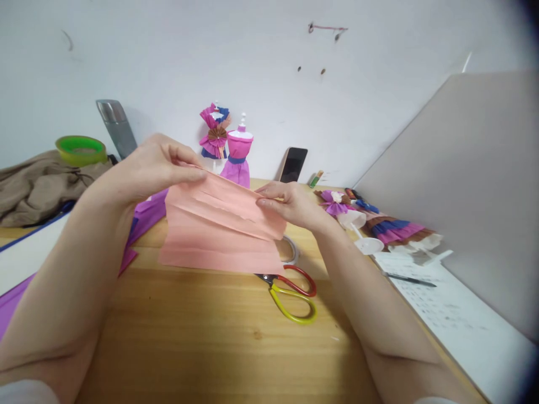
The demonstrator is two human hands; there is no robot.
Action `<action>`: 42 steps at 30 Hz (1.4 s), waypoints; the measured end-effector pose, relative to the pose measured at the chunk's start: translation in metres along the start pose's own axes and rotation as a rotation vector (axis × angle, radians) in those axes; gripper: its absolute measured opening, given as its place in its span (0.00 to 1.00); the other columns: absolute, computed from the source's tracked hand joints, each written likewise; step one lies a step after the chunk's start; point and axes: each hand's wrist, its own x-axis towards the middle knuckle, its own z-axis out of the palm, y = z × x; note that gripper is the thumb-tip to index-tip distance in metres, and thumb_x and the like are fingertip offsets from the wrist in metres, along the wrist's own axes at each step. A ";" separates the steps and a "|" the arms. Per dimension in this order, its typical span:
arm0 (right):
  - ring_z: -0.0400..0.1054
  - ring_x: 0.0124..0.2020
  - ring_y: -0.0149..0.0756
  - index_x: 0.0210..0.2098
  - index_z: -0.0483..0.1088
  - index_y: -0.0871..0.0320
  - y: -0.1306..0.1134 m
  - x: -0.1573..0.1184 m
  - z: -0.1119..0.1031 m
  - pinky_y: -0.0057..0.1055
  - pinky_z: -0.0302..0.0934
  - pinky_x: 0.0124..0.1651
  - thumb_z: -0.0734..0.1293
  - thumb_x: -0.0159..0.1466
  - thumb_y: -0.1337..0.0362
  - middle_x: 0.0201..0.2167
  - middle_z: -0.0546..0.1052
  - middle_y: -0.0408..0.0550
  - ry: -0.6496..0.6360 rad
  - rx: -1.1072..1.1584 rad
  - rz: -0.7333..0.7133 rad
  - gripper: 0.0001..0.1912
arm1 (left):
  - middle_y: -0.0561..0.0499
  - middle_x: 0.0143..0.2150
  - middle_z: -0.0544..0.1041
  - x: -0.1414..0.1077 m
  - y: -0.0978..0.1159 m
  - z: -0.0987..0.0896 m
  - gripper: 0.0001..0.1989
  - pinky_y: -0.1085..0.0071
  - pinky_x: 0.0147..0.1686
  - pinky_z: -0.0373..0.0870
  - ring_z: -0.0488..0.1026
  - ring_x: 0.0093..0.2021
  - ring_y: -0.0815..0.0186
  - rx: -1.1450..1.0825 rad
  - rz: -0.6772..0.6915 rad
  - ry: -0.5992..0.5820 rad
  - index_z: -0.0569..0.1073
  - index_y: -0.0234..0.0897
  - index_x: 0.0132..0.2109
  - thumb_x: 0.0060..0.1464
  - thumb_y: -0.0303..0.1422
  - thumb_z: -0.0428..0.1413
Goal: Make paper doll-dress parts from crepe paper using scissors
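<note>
A sheet of peach crepe paper (223,247) hangs between my two hands above the wooden table, with folds running across its upper part. My left hand (162,165) pinches its upper left edge between thumb and fingers. At the upper right edge, my right hand (288,202) pinches the same paper. Beneath the paper's lower right corner lie scissors (295,294) with one red and one yellow handle, their blades mostly hidden. A roll of tape (292,250) shows partly behind the paper. Beyond it stands a small dress form (240,148) in pink and purple paper.
Another decorated dress form (215,132) stands against the wall beside a phone (293,164). At left are purple paper (149,216), brown cloth (33,185), a green tape roll (81,150) and a bottle (118,126). A pen (410,279) lies on written paper (455,320) at right.
</note>
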 end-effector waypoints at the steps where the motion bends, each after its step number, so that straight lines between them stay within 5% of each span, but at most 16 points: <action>1: 0.69 0.31 0.39 0.23 0.76 0.56 0.006 0.000 -0.005 0.32 0.60 0.35 0.71 0.55 0.56 0.23 0.75 0.42 -0.026 -0.016 0.006 0.11 | 0.50 0.23 0.76 0.001 -0.002 -0.004 0.02 0.75 0.27 0.61 0.68 0.28 0.67 0.052 0.021 0.019 0.80 0.33 0.23 0.37 0.28 0.63; 6: 0.67 0.27 0.35 0.25 0.76 0.60 0.028 -0.002 -0.030 0.30 0.58 0.32 0.67 0.60 0.52 0.22 0.74 0.43 -0.153 -0.096 0.075 0.18 | 0.52 0.23 0.76 0.015 -0.024 -0.025 0.10 0.74 0.28 0.61 0.66 0.27 0.69 0.086 0.079 0.046 0.81 0.33 0.27 0.36 0.35 0.64; 12: 0.69 0.28 0.36 0.27 0.77 0.61 0.026 -0.005 -0.040 0.30 0.61 0.33 0.70 0.57 0.50 0.24 0.78 0.46 -0.167 0.073 0.131 0.18 | 0.51 0.22 0.76 0.032 -0.049 -0.038 0.12 0.71 0.29 0.62 0.68 0.25 0.68 -0.013 0.001 0.005 0.80 0.32 0.27 0.35 0.37 0.66; 25: 0.68 0.26 0.33 0.22 0.77 0.60 0.030 -0.002 -0.039 0.30 0.62 0.32 0.73 0.52 0.52 0.22 0.77 0.45 -0.031 0.195 0.177 0.16 | 0.48 0.22 0.77 0.051 -0.088 -0.053 0.12 0.68 0.32 0.68 0.71 0.26 0.67 -0.380 -0.116 -0.010 0.77 0.31 0.24 0.30 0.32 0.69; 33: 0.68 0.25 0.33 0.22 0.77 0.60 0.040 -0.002 -0.039 0.30 0.61 0.32 0.73 0.50 0.51 0.21 0.77 0.45 0.005 0.175 0.221 0.16 | 0.46 0.25 0.79 0.051 -0.088 -0.052 0.19 0.66 0.34 0.71 0.73 0.28 0.65 -0.404 -0.124 -0.028 0.78 0.29 0.27 0.28 0.38 0.71; 42: 0.71 0.27 0.37 0.23 0.78 0.58 0.041 -0.001 -0.039 0.32 0.65 0.34 0.74 0.48 0.48 0.23 0.79 0.47 0.031 0.176 0.234 0.18 | 0.51 0.23 0.76 0.050 -0.075 -0.032 0.08 0.71 0.27 0.69 0.70 0.24 0.68 -0.326 0.044 0.254 0.79 0.32 0.28 0.39 0.33 0.64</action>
